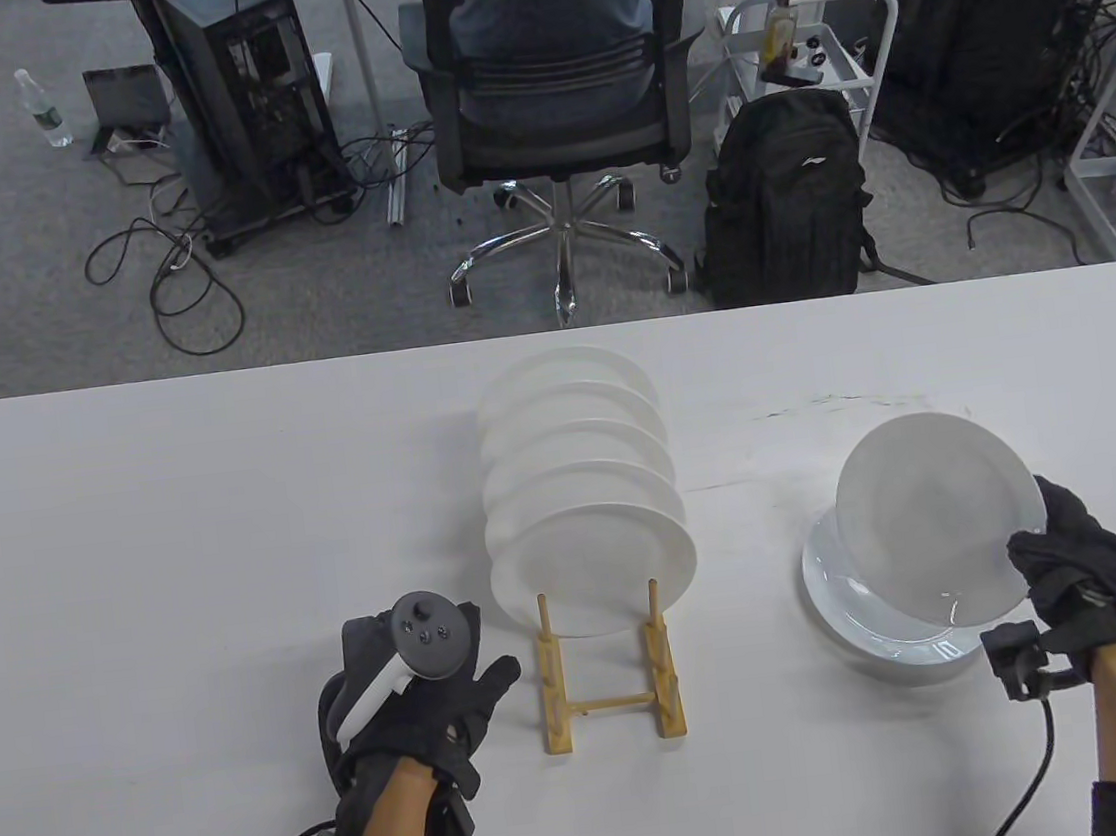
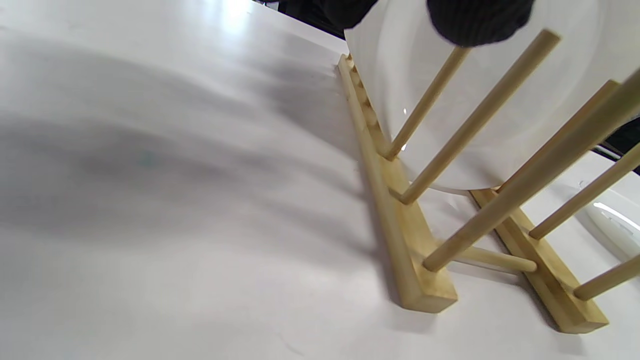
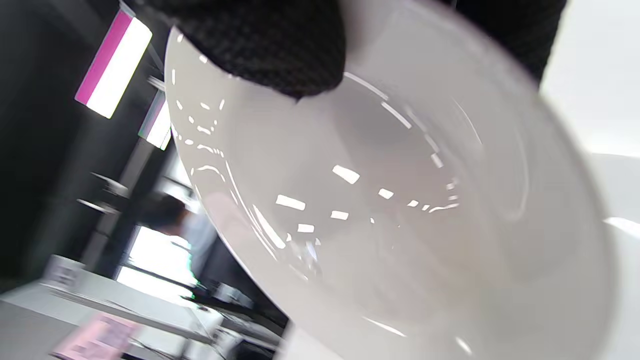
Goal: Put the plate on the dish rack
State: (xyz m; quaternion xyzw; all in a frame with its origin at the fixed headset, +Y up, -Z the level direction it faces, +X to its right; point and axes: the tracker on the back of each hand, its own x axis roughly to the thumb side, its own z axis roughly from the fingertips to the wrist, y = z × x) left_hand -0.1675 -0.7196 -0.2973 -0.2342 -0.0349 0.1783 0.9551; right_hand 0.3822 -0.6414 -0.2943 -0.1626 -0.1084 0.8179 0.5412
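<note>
A wooden dish rack stands mid-table with several white plates upright in it; its nearest slots hold nothing. My right hand grips a white plate by its near-right rim and holds it tilted above a stack of plates. In the right wrist view the plate fills the frame under my gloved thumb. My left hand rests flat on the table just left of the rack, holding nothing. The left wrist view shows the rack's rail and pegs close up.
The white table stretches wide on the left. Beyond its far edge stand an office chair, a black backpack, computer towers and floor cables.
</note>
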